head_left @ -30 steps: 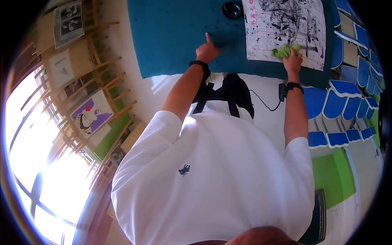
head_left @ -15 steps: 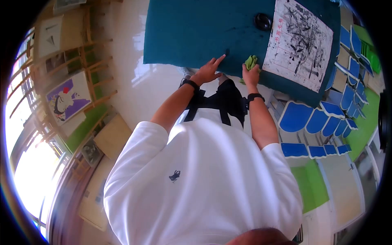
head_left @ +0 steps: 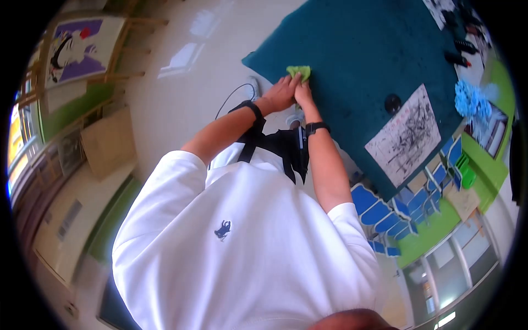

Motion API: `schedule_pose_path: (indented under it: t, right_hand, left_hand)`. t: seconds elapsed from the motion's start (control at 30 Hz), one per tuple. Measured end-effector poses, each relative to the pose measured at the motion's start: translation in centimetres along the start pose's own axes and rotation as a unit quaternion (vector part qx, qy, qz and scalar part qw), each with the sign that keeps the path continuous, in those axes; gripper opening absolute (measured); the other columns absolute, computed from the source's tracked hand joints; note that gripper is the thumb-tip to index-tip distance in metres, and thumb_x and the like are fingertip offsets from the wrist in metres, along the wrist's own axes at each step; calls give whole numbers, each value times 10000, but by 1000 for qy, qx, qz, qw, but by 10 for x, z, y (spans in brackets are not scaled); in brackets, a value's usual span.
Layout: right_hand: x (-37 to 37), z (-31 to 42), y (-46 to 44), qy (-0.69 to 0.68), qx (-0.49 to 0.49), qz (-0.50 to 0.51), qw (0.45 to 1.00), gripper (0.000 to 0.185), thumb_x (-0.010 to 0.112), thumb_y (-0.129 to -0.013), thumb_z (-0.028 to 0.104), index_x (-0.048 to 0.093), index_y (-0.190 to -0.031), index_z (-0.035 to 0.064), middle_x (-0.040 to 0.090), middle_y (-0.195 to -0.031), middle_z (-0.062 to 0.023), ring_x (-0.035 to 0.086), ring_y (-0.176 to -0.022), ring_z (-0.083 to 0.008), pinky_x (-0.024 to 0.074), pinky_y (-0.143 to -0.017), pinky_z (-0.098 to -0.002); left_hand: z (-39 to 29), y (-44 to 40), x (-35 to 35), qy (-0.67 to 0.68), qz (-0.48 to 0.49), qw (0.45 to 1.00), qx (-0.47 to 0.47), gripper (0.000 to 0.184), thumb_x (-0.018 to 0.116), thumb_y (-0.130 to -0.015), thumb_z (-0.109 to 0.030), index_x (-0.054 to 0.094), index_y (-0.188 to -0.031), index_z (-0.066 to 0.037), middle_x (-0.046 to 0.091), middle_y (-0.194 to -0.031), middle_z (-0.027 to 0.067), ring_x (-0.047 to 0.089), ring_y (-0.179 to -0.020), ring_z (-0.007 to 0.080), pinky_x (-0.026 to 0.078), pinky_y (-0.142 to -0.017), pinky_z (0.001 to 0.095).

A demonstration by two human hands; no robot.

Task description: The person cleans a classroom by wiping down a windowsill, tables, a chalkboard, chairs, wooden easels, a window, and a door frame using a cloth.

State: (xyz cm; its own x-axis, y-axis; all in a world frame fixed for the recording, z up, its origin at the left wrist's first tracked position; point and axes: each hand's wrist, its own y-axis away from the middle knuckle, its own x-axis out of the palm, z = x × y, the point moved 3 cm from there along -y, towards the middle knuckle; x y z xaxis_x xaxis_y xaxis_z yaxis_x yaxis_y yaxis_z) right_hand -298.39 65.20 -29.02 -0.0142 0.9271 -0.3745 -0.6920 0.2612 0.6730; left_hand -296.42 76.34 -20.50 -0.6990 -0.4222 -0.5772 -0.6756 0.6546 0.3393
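Both bare hands brought together at the near left edge of a large table spread with dark teal felt [head_left: 352, 38]. Right hand [head_left: 304, 93] pinches a crumpled lime-green fabric cloth [head_left: 298, 71]; left hand [head_left: 279, 94] sits right against it, fingers bent toward the cloth, but can't tell if it grips or only touches. Cloth pokes out past the fingertips, at the felt's edge (slight blur, so contact with the felt isn't certain). Well apart to the right: a white paper sheet covered in black ink strokes [head_left: 407, 136], and just beside its far left side a round glossy black dish [head_left: 392, 103]. Far right, a bunch of light-blue frilly flowers [head_left: 472, 101]. For good handling, I'd say bunch the cloth into a firm pad, tuck loose corners under the fingers, turn a clean face outward and press evenly; if the left hand is free, bracing the felt edge should stop it rucking. Best keep the cloth away from the dish.
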Motion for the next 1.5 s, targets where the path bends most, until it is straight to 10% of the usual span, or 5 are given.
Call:
schedule_pose_path:
  t: [0.33, 0.7, 0.83, 1.03, 1.5]
  right_hand:
    - [2, 118, -18, 205, -249, -160, 933, 393, 535, -918, 196, 465, -1291, 90, 542, -1148, -256, 520, -1056, -457, 421, -923, -500]
    - [-150, -41, 15, 188, -58, -288, 937, 433, 582, -894, 304, 541, -1252, 63, 593, -1150, -226, 516, -1091, -433, 406, -937, -470]
    - [-64, 4, -8, 164, -151, -311, 924, 403, 629, -848, 180, 541, -1232, 93, 546, -1103, -237, 510, -1041, -420, 412, -913, -472]
    - [76, 109, 29, 52, -297, 249, 920, 520, 694, -800, 128, 550, -1299, 140, 578, -1213, -221, 556, -1144, -347, 431, -970, -375]
    - [137, 212, 101, 273, -223, 500, 791, 554, 716, -765, 106, 498, -1270, 38, 577, -1146, -119, 554, -1063, -231, 459, -911, -362]
  left_hand:
    - [76, 2, -77, -179, -120, 976, 33, 750, 613, -772, -129, 297, -1449, -71, 368, -1446, 209, 321, -1353, 407, 304, -1092, 469]
    - [96, 15, -33, -209, -60, 973, -78, 700, 528, -802, -90, 300, -1463, -80, 146, -1569, 147, 125, -1456, 309, 219, -1133, 521]
    - [86, 26, -51, -177, 24, 977, -116, 539, 526, -793, -122, 455, -1320, -36, 319, -1471, 204, 464, -1234, 353, 401, -1001, 484]
    - [74, 94, -83, -75, -62, 971, -219, 480, 626, -794, -260, 467, -1173, -11, 629, -1027, 227, 629, -926, 406, 512, -773, 492]
    - [77, 260, -169, 86, -301, 938, -152, 516, 667, -773, -176, 473, -1231, -40, 635, -954, 184, 642, -853, 338, 506, -734, 427]
